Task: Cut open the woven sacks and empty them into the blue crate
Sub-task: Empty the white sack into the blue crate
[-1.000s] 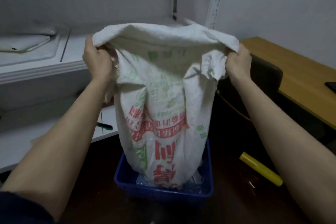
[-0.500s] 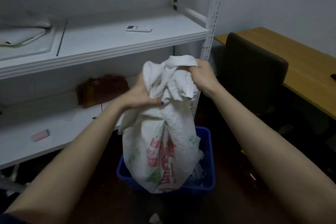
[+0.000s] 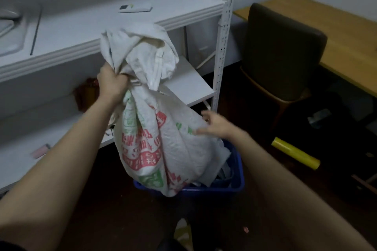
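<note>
Left fingers [image 3: 122, 80]: curled tight round the bunched neck of the sack [image 3: 163, 144], gripping it just under the floppy top, which folds over above the fist.
Left hand [image 3: 111, 85]: raised in front of the shelf [image 3: 142, 20] edge, holding the sack up by that neck (the arm reaches in from the lower left).
Right fingers [image 3: 205, 115]: loosely spread, slightly bent and blurred. They seem to touch the sack's right flank with the thumb against the cloth, but I cannot tell whether they pinch it.
Right hand [image 3: 217, 127]: just beside the sack's right side, above the far end of the crate [image 3: 237, 181].
Sack: white woven cloth with red and green print, hanging from the left fist. Its lower end dips into the crate at the near left.
Crate: blue, on the dark floor below both hands. Pale stuff lies in it to the right of the sack.
Hidden: the sack covers most of the crate's inside and its left wall, and the sack's lower end is out of sight in the crate.
Hard to make out: the print is too blurred to read, and so is what the pale stuff is.
Around: a remote [image 3: 135, 7] on the upper board, a pink item [image 3: 40, 150] on the lower one, a dark chair [image 3: 281, 51] at a wooden desk [image 3: 336, 32], and a yellow roll [image 3: 295, 156] on the floor right of the crate.
</note>
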The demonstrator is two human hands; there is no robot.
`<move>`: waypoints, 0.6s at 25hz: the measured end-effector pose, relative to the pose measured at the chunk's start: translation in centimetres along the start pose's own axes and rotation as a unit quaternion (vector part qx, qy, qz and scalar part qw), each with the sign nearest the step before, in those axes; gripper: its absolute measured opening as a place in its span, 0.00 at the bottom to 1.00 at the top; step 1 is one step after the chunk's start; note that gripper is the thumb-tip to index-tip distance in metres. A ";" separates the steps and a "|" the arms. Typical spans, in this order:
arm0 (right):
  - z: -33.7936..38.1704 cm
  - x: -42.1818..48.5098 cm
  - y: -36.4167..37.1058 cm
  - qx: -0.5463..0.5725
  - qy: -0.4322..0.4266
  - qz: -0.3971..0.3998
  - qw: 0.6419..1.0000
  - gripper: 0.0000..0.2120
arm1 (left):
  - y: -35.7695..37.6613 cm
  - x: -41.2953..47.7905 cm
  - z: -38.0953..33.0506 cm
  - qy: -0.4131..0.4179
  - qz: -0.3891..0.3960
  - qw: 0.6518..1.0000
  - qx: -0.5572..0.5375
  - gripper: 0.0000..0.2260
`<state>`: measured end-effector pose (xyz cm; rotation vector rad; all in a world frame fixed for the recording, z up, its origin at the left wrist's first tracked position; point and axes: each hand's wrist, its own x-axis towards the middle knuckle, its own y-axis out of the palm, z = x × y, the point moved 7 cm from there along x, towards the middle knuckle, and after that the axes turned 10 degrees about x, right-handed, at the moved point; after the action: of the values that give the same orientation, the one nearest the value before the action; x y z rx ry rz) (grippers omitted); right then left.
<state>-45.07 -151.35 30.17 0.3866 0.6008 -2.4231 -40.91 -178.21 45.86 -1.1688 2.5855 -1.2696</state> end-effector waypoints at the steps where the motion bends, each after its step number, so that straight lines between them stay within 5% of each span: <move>1: -3.1 0.2 2.4 -0.041 0.034 0.039 0.998 0.43 | -0.2 0.7 -0.9 0.021 -0.002 1.000 -0.010 0.17; 4: -7.8 1.0 9.6 -0.066 0.055 0.090 0.992 0.47 | 0.1 3.0 -3.4 0.069 0.005 0.997 -0.037 0.18; 9: -7.3 3.3 11.7 0.038 0.079 -0.068 0.994 0.19 | 3.1 4.3 -3.8 0.099 0.051 0.994 -0.004 0.17; 12: -6.5 3.6 12.7 0.089 0.094 -0.029 0.991 0.15 | 5.1 4.9 -2.8 0.078 0.076 0.994 0.013 0.17; 13: -5.9 3.3 12.6 0.186 0.113 -0.048 0.975 0.12 | 5.5 4.9 -3.0 0.083 0.083 0.993 0.018 0.17; 15: -5.6 3.7 12.0 0.459 0.171 -0.101 0.866 0.08 | 7.8 3.3 -2.9 0.152 0.143 0.976 0.058 0.23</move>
<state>-39.74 -158.92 19.92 1.2024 -0.4728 -2.7207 -49.05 -175.41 43.32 -0.5914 2.7058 -1.6072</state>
